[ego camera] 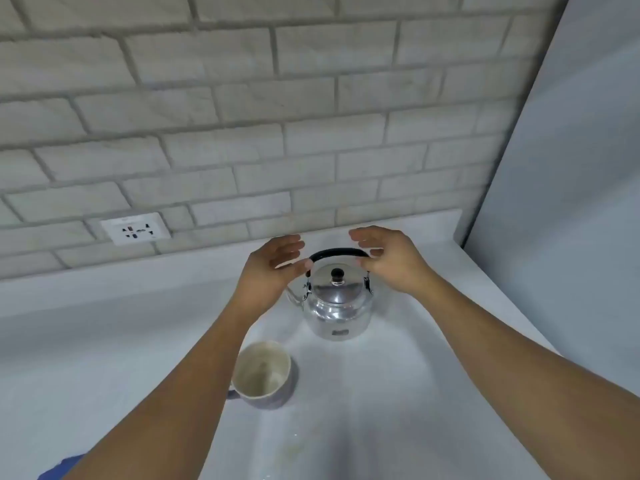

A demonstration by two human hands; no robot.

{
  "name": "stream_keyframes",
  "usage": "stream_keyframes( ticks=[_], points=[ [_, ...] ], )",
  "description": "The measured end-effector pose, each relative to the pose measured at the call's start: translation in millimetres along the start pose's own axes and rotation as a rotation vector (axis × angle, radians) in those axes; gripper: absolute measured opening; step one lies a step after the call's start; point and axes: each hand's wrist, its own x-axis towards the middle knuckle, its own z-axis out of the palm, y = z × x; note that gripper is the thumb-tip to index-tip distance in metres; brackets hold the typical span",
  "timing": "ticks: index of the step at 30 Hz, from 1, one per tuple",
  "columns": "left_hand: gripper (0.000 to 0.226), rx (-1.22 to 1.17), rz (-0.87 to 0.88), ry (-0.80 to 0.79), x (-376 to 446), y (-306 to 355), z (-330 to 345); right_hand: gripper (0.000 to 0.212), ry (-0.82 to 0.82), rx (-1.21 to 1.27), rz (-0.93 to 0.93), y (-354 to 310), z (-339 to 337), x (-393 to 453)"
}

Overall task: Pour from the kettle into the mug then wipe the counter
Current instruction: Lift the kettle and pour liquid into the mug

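Observation:
A shiny metal kettle (337, 308) with a black arched handle and a black lid knob stands upright on the white counter (433, 375). Its spout points left, partly hidden behind my left hand (273, 271). Both hands flank the handle, fingers spread. My left thumb touches the handle's left end. My right hand (391, 259) has its fingertips at the handle's right end. Neither hand is wrapped around it. In front and to the left of the kettle sits an empty cream mug (265, 372), grey outside, its handle pointing left behind my left forearm.
A brick-patterned wall with a white socket (135, 229) backs the counter. A plain wall (571, 168) closes off the right side. Something blue (60, 467) shows at the lower left edge. Small drops lie on the counter near the bottom middle (294, 436).

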Motion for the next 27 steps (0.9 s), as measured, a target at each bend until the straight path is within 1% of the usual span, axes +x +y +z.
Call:
stream_keyframes(
  ticks=[4,8,10,13,19,24,27],
  points=[
    [0.057,0.066,-0.069,-0.068,17,-12,9,0.05,-0.028,-0.043,0.047,11,8,12],
    [0.047,0.109,-0.062,-0.059,27,-25,17,0.047,-0.03,-0.031,0.049,20,16,25],
    [0.038,0.14,-0.059,-0.021,29,-31,19,0.042,-0.028,-0.055,0.041,24,19,30],
    [0.026,0.182,-0.027,0.012,29,-36,20,0.029,-0.038,-0.082,0.006,27,22,34],
    [0.026,0.148,-0.017,0.02,30,-37,18,0.013,-0.048,-0.055,-0.016,28,24,34],
    [0.027,0.142,-0.012,-0.005,25,-35,17,0.011,-0.028,-0.019,-0.019,24,27,25],
    [0.027,0.129,-0.001,-0.015,21,-30,16,0.021,-0.008,0.007,-0.02,17,26,20]
  ],
)
